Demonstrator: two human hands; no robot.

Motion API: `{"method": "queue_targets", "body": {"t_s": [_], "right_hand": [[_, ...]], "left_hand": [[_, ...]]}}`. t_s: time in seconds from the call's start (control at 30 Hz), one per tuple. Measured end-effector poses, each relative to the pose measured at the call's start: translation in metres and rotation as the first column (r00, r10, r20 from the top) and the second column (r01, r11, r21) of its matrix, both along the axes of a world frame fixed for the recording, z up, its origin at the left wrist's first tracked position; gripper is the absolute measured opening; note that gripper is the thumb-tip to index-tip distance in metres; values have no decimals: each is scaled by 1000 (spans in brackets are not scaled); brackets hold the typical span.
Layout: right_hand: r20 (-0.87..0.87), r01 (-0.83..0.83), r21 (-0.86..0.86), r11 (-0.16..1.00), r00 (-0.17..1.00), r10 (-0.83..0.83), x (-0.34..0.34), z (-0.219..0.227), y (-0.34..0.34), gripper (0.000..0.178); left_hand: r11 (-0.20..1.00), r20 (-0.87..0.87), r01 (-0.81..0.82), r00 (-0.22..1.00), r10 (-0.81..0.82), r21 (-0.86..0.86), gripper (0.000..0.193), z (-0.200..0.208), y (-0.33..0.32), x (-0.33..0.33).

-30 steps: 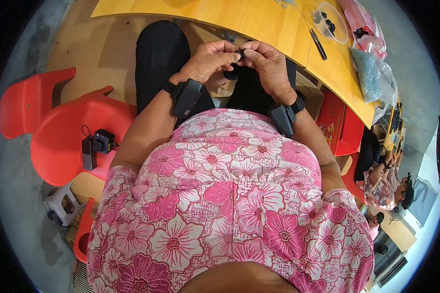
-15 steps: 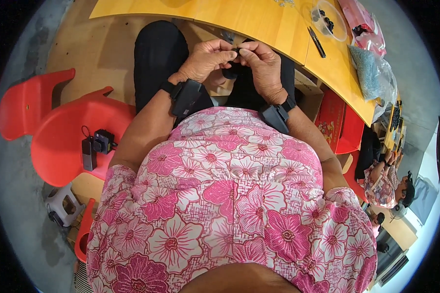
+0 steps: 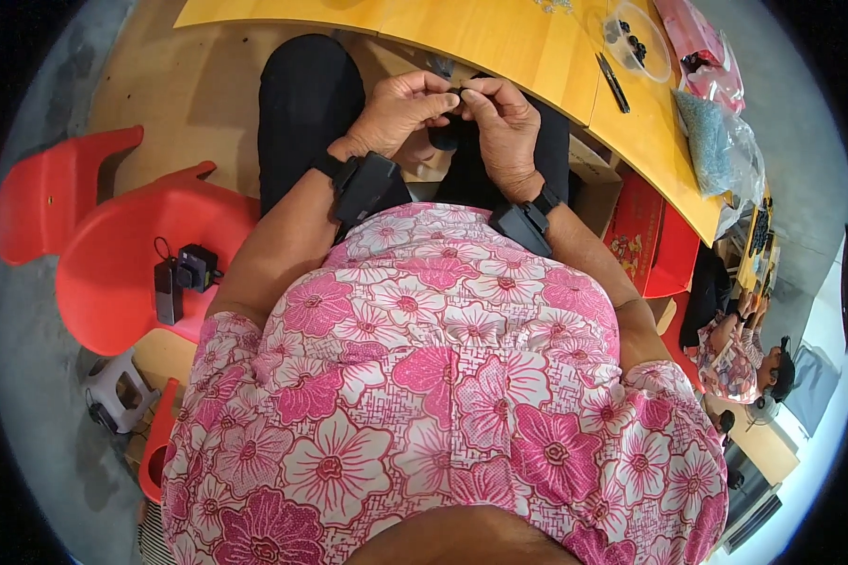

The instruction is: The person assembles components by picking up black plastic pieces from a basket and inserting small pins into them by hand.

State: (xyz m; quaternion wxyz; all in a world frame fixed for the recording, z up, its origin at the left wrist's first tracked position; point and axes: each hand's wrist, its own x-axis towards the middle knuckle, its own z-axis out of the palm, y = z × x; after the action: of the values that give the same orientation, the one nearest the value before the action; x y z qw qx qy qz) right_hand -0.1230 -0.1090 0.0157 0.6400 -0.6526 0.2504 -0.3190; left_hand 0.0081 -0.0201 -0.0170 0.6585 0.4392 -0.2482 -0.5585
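Note:
Above my lap, just short of the table edge, both hands meet at the fingertips. Thumb and fingers of my left hand (image 3: pixel 396 111) are pinched on a small black piece (image 3: pixel 459 92), mostly covered by the fingers. From the other side my right hand (image 3: pixel 509 132) pinches the same piece between thumb and forefinger. Its exact kind is too small to make out. A black device is strapped to each wrist.
On the yellow table (image 3: pixel 499 56) stand a clear tub (image 3: pixel 657 61) with black pieces, a black pen-like tool (image 3: pixel 612 83) and a bag of grey-green granules (image 3: pixel 702 141). Red chairs (image 3: pixel 151 254) are at the left, a red box (image 3: pixel 645 235) at the right. Another person (image 3: pixel 735 358) sits far right.
My hands stay together over my lap, with only a slight shift of the fingers around the black piece. The whole view has moved a little.

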Motion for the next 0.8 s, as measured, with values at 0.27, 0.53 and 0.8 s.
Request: {"method": "queue_targets", "body": {"t_s": [0.27, 0.53, 0.8], "right_hand": [[-41, -26, 120, 992, 999, 32, -4, 3, -2, 10], [68, -121, 477, 871, 993, 101, -5, 1, -9, 12], [241, -335, 689, 642, 942, 232, -7, -7, -21, 17]], "left_hand": [[996, 124, -87, 988, 91, -36, 15, 2, 1, -2], [993, 280, -84, 954, 103, -79, 14, 1, 1, 0], [995, 230, -56, 970, 74, -84, 17, 9, 4, -1]]}}
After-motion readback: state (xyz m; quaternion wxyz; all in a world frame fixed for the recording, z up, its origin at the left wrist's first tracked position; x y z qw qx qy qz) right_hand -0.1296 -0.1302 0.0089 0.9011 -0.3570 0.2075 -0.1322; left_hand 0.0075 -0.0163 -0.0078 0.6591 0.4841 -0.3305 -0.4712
